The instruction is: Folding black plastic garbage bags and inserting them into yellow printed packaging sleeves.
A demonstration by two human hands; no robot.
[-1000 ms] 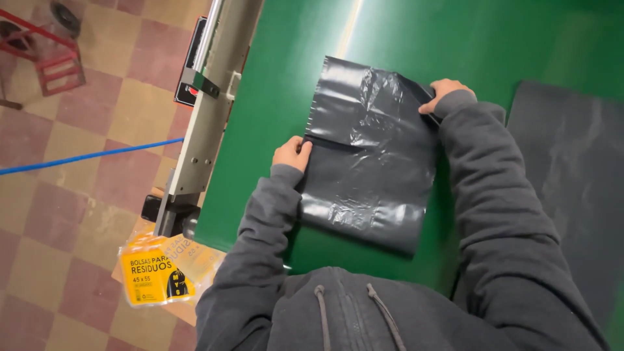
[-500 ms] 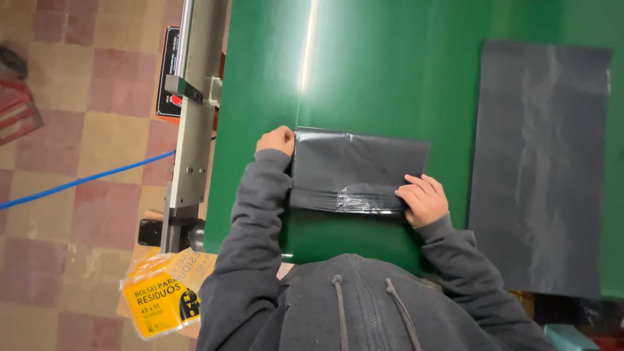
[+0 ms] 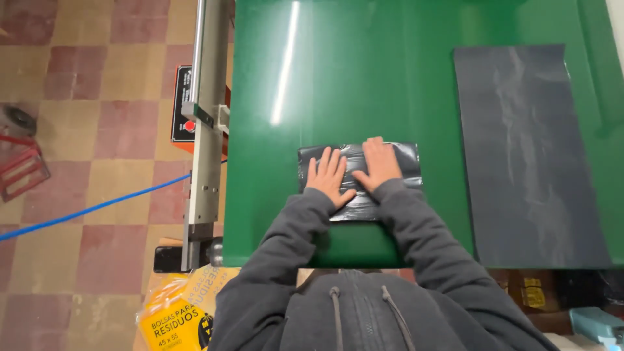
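Folded smaller since the earlier frame, the dark grey plastic bag (image 3: 396, 162) is now a compact rectangle, and both hands have come together on top of it instead of holding its opposite ends. It lies flat on the green table (image 3: 364, 78), close to the near edge and just in front of the person. The left hand (image 3: 329, 177) is spread open, fingers splayed, palm pressed down on the left half of the bag. The right hand (image 3: 379, 164) is also open and flat, fingers together, pressing the middle, its thumb side touching the left hand. Well apart to the right lies a long flat grey bag (image 3: 530, 156). Left of the table runs a metal rail (image 3: 205, 130), and a yellow packet (image 3: 175, 318) lies by the near-left floor.
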